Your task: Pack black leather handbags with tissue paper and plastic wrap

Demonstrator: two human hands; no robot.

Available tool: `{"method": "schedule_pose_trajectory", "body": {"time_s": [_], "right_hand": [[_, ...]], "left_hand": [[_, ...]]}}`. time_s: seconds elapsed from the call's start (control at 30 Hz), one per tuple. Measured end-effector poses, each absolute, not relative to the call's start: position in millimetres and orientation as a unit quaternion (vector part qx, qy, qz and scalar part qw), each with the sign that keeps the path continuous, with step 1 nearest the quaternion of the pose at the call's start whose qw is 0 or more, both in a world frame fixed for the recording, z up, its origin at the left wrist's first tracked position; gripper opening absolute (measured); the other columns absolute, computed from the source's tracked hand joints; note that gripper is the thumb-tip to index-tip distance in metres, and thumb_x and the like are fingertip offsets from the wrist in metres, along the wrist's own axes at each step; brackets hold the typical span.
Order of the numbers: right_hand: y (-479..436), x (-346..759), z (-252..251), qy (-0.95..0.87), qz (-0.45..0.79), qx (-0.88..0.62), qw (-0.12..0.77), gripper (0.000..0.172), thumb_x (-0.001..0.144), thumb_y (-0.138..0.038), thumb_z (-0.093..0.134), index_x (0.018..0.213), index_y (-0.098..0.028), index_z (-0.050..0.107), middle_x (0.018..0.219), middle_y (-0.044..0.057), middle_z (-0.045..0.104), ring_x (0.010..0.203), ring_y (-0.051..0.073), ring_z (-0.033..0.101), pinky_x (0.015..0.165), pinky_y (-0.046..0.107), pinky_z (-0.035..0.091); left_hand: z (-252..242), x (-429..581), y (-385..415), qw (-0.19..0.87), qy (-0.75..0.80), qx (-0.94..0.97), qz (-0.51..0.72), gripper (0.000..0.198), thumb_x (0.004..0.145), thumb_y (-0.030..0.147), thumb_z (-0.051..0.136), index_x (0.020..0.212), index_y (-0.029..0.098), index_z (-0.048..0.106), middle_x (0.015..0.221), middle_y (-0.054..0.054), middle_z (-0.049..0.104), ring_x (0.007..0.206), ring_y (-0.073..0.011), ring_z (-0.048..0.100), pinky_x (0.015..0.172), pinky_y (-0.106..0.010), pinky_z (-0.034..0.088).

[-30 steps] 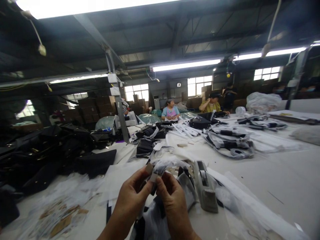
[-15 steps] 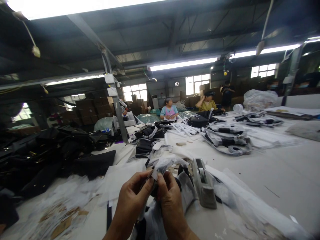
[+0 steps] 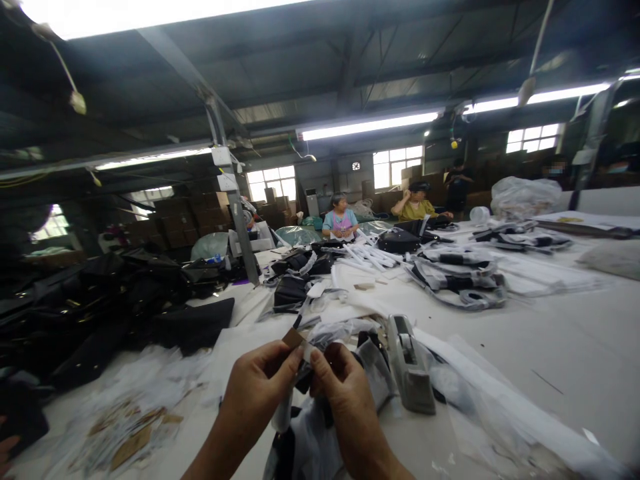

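Nearest, a black piece wrapped in whitish film [image 3: 313, 443] lies on the pale table [image 3: 530, 347] below and between the two hands. Just above it, the left hand [image 3: 257, 381] has its thumb and forefinger pinched together on a small brown card [image 3: 293, 338], which sticks up beyond the fingertips beside a pale piece [image 3: 307, 350]. The right hand [image 3: 346, 395] is curled, thumb tip at that pale piece's right edge; its other fingertips are hidden, so I cannot tell what it grips. Just right of this hand stands a grey tape dispenser [image 3: 411, 365]. To the near left are clear plastic and brown scraps [image 3: 133, 445], with a heap of black bags [image 3: 120, 293] farther left. Beyond the hands, film-wrapped straps [image 3: 455, 281] lie on the right, near white strips [image 3: 370, 257]. At the far side sit a person in blue [image 3: 341, 219] and another in yellow [image 3: 419, 208].
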State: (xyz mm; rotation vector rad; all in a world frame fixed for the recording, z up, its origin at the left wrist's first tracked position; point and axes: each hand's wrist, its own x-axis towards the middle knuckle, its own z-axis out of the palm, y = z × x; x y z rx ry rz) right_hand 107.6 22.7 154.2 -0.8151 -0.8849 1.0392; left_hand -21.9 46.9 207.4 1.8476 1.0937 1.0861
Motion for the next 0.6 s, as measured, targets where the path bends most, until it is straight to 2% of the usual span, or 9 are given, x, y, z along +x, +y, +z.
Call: {"method": "schedule_pose_trajectory", "body": {"time_s": [0.1,0.17,0.33,0.47,0.6], "right_hand": [[20.4,107.5,154.4,-0.396,0.454,-0.369,0.708,0.035,0.084,-0.051,0.069,0.087,-0.016,0.060,0.072,-0.002,0.058,0.060,0.011,0.053,0.056,0.022,0.043],[19.3,106.0,153.6,-0.396,0.453,-0.370,0.708,0.036,0.083,-0.050,0.070,0.090,-0.017,0.060,0.074,-0.001,0.060,0.062,0.012,0.056,0.058,0.023,0.045],[22.2,101.4,150.6,-0.400,0.452,-0.364,0.709,0.036,0.081,-0.049,0.072,0.094,-0.017,0.059,0.078,0.000,0.063,0.068,0.014,0.059,0.063,0.024,0.048],[26.9,99.6,150.9,-0.398,0.438,-0.369,0.717,0.036,0.082,-0.048,0.071,0.097,-0.018,0.059,0.079,0.000,0.064,0.070,0.014,0.059,0.064,0.024,0.047],[27.5,98.7,150.0,-0.404,0.425,-0.380,0.715,0.035,0.083,-0.047,0.070,0.102,-0.019,0.060,0.084,0.001,0.067,0.075,0.016,0.061,0.067,0.024,0.048]], "left_hand": [[213.4,-23.3,47.4,0.346,0.420,0.732,0.409,0.032,0.084,0.050,0.065,0.087,0.019,0.074,0.077,-0.002,0.072,0.073,-0.0194,0.066,0.065,-0.024,0.049],[216.3,-24.4,48.1,0.299,0.426,0.752,0.404,0.027,0.084,0.047,0.065,0.086,0.021,0.074,0.079,0.000,0.073,0.077,-0.0193,0.067,0.069,-0.024,0.049],[215.3,-22.6,44.7,0.100,0.472,0.791,0.377,0.015,0.088,0.035,0.061,0.088,0.029,0.074,0.085,0.005,0.075,0.081,-0.0181,0.069,0.070,-0.025,0.046],[206.5,-14.7,37.3,-0.093,0.475,0.788,0.382,0.016,0.088,0.028,0.058,0.097,0.030,0.072,0.096,0.004,0.076,0.081,-0.0198,0.072,0.066,-0.028,0.047],[200.9,-8.3,30.7,-0.157,0.463,0.775,0.399,0.018,0.092,0.030,0.054,0.099,0.027,0.071,0.096,0.002,0.077,0.080,-0.0217,0.074,0.064,-0.030,0.052]]}}
